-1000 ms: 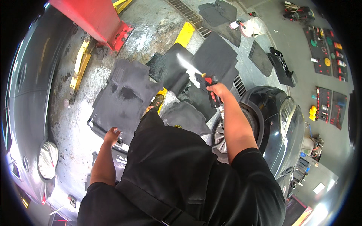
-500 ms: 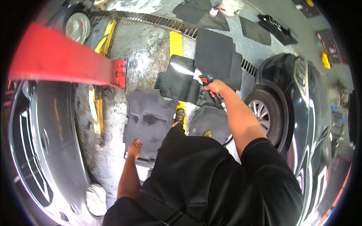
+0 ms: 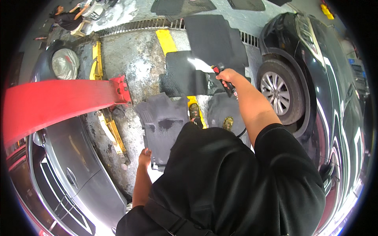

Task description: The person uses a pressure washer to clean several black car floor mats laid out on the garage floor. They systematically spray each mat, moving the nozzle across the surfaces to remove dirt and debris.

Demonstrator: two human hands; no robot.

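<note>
My right hand [image 3: 228,76] is wrapped round a black and red spray gun [image 3: 217,71] held out ahead of me. A white jet of water leaves its tip toward the left. The jet crosses a wet, glossy black floor mat [image 3: 179,69] lying on the ground. My left hand [image 3: 145,156] hangs low at my left side with its fingers curled in, and I see nothing in it. Beneath and ahead of that hand lies a grey moulded floor mat [image 3: 165,118] with darker wet patches. Another grey mat [image 3: 220,104] lies under my right foot.
More dark mats [image 3: 208,37] lie ahead by a drain grate [image 3: 134,26]. A dark car with a silver-spoked wheel [image 3: 275,92] stands close on my right. On my left are a red lift arm [image 3: 63,100] and a grey car [image 3: 75,157]. A person [image 3: 71,19] sits far left.
My view has swung left, bringing a seated person into sight at the far left. The spray gun still jets onto the black mat. My left hand stays low, its fingers curled.
</note>
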